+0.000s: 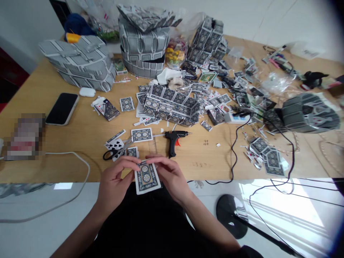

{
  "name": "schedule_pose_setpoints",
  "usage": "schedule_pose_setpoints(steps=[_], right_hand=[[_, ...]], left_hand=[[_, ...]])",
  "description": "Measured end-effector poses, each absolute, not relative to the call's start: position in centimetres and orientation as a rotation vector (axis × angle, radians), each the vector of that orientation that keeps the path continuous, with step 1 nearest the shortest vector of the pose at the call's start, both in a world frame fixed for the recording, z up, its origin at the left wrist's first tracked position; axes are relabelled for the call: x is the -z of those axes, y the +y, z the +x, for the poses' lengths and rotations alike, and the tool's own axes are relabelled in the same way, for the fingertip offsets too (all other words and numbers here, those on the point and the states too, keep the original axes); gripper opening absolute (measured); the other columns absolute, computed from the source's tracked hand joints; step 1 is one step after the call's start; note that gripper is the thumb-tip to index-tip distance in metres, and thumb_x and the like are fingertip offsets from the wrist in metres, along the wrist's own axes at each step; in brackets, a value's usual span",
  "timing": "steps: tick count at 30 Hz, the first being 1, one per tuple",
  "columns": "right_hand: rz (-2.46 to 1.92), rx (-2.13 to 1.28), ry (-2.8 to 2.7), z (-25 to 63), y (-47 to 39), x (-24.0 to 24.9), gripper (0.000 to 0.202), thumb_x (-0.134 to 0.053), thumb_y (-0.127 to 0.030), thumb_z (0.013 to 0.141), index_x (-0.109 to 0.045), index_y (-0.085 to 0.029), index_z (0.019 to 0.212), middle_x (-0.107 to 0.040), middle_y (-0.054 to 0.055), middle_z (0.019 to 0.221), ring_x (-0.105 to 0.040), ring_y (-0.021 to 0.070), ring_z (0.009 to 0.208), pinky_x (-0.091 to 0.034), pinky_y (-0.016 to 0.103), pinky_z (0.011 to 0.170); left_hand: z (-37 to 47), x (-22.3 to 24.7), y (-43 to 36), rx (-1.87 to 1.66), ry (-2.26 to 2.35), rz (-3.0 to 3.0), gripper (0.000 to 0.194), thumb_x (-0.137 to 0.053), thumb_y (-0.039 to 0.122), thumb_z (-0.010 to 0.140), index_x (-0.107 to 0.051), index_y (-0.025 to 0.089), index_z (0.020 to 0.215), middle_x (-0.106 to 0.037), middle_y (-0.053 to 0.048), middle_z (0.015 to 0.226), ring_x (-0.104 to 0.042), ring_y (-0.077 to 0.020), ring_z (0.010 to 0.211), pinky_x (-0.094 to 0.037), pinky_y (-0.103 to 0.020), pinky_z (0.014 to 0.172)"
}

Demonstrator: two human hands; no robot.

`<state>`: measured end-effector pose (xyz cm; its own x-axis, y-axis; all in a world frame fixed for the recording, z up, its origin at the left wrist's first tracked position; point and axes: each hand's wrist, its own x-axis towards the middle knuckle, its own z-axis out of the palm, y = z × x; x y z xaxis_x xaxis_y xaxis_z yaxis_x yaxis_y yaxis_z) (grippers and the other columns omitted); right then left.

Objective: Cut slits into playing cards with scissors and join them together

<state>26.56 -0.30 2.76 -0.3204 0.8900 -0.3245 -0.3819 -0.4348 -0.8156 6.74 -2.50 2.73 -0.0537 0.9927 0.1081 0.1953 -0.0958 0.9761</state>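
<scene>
A patterned playing card (147, 178) is held between both hands at the table's front edge, its back facing up. My left hand (116, 182) pinches its upper left side, and my right hand (172, 175) grips its upper right side. Just beyond the hands lie scissors (109, 154) with cards under them, and another card (141, 134) lies face down. To the right of that card is a black glue gun (173, 141) with a red trigger. A box shape made of cards (172, 105) stands farther back.
A phone (62, 109) and a white earphone case (87, 92) lie at the left. Woven card structures (80, 62) stand along the back. A black cable (236, 150) runs from a power strip (236, 117) over the table's right side, near card scraps.
</scene>
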Motion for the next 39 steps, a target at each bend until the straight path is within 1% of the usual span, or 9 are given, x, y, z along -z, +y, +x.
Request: schedule_pose_setpoints(steps=[3,5,9,11,15,20,26,32,39], right_hand=[[-0.941,-2.056,-0.500,26.9,-0.1,-3.3,0.028,-0.076,-0.040,0.093,-0.082,-0.022,0.115,-0.083,0.007,0.108,-0.077,0.0193,0.092,-0.062,0.031,0.083],[-0.957,-2.092,-0.439,26.9,-0.1,-3.4,0.037,-0.081,-0.044,0.092,-0.077,-0.023,0.122,-0.083,0.006,0.106,-0.076,0.0175,0.083,-0.062,0.027,0.074],[-0.979,-2.171,-0.628,26.4,-0.3,-3.3,0.055,-0.101,-0.033,0.071,-0.075,-0.023,0.119,-0.082,0.002,0.099,-0.075,0.0172,0.079,-0.064,0.026,0.066],[-0.983,-2.186,-0.738,26.1,-0.4,-3.0,0.050,-0.103,-0.031,0.067,-0.078,-0.021,0.109,-0.080,0.000,0.090,-0.073,0.0164,0.076,-0.064,0.025,0.063],[-1.086,-2.071,-0.813,26.0,-0.1,-2.8,0.039,-0.100,-0.032,0.070,-0.080,-0.020,0.101,-0.079,-0.001,0.088,-0.072,0.0144,0.075,-0.062,0.022,0.060],[-1.206,-1.929,-0.790,26.6,0.1,-2.9,0.044,-0.102,-0.030,0.065,-0.079,-0.021,0.101,-0.081,0.000,0.090,-0.073,0.0164,0.077,-0.064,0.024,0.060],[-1.241,-1.890,-0.740,26.5,0.0,-2.9,0.047,-0.102,-0.041,0.066,-0.076,-0.020,0.099,-0.080,0.002,0.092,-0.076,0.0198,0.082,-0.067,0.028,0.062],[-1.188,-1.847,-0.687,26.3,0.1,-2.9,0.048,-0.102,-0.043,0.067,-0.075,-0.020,0.099,-0.078,0.001,0.090,-0.075,0.0206,0.083,-0.070,0.031,0.061],[-1.104,-1.866,-0.578,26.2,-0.1,-2.8,0.040,-0.098,-0.040,0.076,-0.075,-0.021,0.103,-0.080,0.003,0.099,-0.080,0.0217,0.088,-0.072,0.039,0.084]], left_hand=[[6.2,-2.7,-2.3,-1.221,1.373,1.510,0.021,-0.069,0.009,0.097,-0.076,0.027,0.088,-0.079,0.000,0.112,-0.076,-0.0150,0.107,-0.060,-0.026,0.096],[6.0,-2.9,-2.0,-1.194,1.431,1.622,0.022,-0.069,0.008,0.096,-0.076,0.027,0.088,-0.079,0.001,0.115,-0.075,-0.0148,0.109,-0.058,-0.027,0.100],[6.0,-3.3,-1.4,-1.190,1.449,1.806,0.025,-0.068,0.005,0.096,-0.077,0.027,0.089,-0.077,0.001,0.119,-0.075,-0.0141,0.109,-0.057,-0.026,0.100],[6.1,-3.4,-1.3,-1.185,1.433,1.838,0.025,-0.068,0.005,0.097,-0.077,0.028,0.092,-0.075,0.001,0.120,-0.074,-0.0138,0.109,-0.057,-0.026,0.101],[5.4,-3.3,-1.4,-1.177,1.521,1.783,0.016,-0.067,0.016,0.102,-0.074,0.027,0.112,-0.073,-0.002,0.120,-0.072,-0.0185,0.114,-0.055,-0.033,0.107],[2.9,-1.7,-1.2,-0.800,1.977,1.803,0.012,-0.066,0.032,0.100,-0.071,0.024,0.107,-0.076,-0.005,0.103,-0.073,-0.0245,0.095,-0.057,-0.037,0.090],[2.0,-0.7,-1.4,-0.394,2.155,1.846,0.022,-0.061,0.042,0.100,-0.069,0.023,0.106,-0.078,-0.008,0.108,-0.075,-0.0326,0.102,-0.056,-0.042,0.086],[2.4,-2.1,-1.6,-0.122,2.208,1.907,0.023,-0.059,0.039,0.102,-0.069,0.022,0.113,-0.078,-0.013,0.119,-0.076,-0.0354,0.104,-0.056,-0.042,0.083],[1.6,-1.8,-1.7,-0.093,2.184,2.083,0.020,-0.062,0.039,0.099,-0.071,0.022,0.105,-0.079,-0.016,0.105,-0.076,-0.0383,0.092,-0.055,-0.045,0.077]])
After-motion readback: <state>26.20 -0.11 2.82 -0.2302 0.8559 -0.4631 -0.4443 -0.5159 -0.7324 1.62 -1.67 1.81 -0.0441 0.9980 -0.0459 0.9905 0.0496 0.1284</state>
